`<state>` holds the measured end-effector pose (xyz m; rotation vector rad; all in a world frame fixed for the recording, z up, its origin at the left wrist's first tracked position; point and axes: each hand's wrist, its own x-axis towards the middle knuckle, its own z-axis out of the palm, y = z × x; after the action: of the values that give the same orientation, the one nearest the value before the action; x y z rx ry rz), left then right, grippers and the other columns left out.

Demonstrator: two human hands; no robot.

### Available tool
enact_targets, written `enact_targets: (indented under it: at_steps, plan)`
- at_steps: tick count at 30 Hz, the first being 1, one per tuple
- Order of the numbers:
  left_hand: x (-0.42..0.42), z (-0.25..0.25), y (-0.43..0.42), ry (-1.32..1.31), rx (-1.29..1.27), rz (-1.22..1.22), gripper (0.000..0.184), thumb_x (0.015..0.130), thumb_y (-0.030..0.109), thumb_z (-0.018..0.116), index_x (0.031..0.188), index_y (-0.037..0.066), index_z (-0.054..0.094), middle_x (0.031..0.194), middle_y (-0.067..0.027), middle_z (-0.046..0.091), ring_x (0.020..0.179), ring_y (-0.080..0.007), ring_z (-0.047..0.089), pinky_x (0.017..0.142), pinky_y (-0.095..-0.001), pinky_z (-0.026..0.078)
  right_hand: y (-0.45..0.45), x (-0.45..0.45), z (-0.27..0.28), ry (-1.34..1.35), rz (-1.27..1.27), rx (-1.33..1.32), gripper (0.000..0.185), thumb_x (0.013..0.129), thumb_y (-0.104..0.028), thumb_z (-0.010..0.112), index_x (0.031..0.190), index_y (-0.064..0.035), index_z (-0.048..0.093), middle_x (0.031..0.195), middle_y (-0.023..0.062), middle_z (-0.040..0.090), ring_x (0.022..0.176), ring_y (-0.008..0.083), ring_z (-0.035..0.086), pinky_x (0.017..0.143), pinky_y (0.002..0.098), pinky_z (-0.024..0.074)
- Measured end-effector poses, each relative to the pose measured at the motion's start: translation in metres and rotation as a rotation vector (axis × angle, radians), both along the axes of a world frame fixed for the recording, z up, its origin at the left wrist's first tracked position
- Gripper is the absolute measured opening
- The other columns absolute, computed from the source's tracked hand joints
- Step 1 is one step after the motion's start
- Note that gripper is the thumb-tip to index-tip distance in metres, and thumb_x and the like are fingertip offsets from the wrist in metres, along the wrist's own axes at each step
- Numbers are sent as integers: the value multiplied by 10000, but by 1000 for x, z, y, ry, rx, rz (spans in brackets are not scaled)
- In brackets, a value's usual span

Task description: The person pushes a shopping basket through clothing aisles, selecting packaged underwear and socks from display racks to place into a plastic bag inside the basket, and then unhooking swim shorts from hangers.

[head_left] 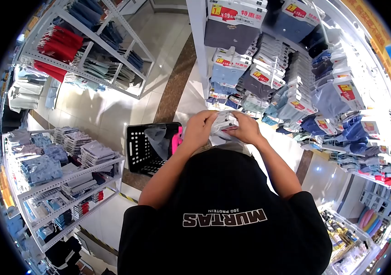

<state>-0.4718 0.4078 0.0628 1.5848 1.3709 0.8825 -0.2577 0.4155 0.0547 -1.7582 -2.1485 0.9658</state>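
Both my hands are in front of my chest, closed on a small stack of packages in clear plastic with white card tops. What is inside the plastic cannot be made out. My left hand grips the left side, fingers curled at the top edge. My right hand holds the right side, its fingers bent over the card tops. Just left of my left forearm is a black shopping basket with a pink handle. A grey item in clear plastic lies in the basket.
Ahead to the right, a rack holds hanging packs of underwear with red and yellow price cards. Folded clothes fill a white shelf unit at left. Another white rack stands farther up-left. Tiled floor lies between them.
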Motion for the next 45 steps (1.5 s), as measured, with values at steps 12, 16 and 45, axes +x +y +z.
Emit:
enact_targets:
  at_steps: [12, 16, 45]
  plan:
    - [1, -5, 0, -62, -172, -111, 292, 1009, 201, 584, 1123, -46, 691, 924, -86, 732, 830, -93, 614, 772, -266, 498, 3, 35, -15, 676, -71, -320, 618, 673, -210, 880, 1190, -2, 611, 1034, 111, 699, 972, 190, 659, 873, 327, 515]
    - [3, 0, -8, -44, -167, -138, 287, 1004, 201, 589, 1118, -43, 688, 920, -101, 734, 826, -100, 625, 769, -274, 498, 5, 33, -36, 510, -51, -264, 664, 658, -260, 922, 1182, -8, 601, 1034, 101, 694, 951, 178, 645, 882, 335, 509]
    - [42, 24, -13, -467, -169, 53, 254, 982, 186, 610, 1065, -35, 705, 830, -38, 682, 740, -98, 591, 668, -278, 482, -34, 4, -1, 118, -74, 329, 786, 618, -197, 887, 1302, -43, 533, 1139, 192, 617, 1017, 386, 577, 880, 457, 454]
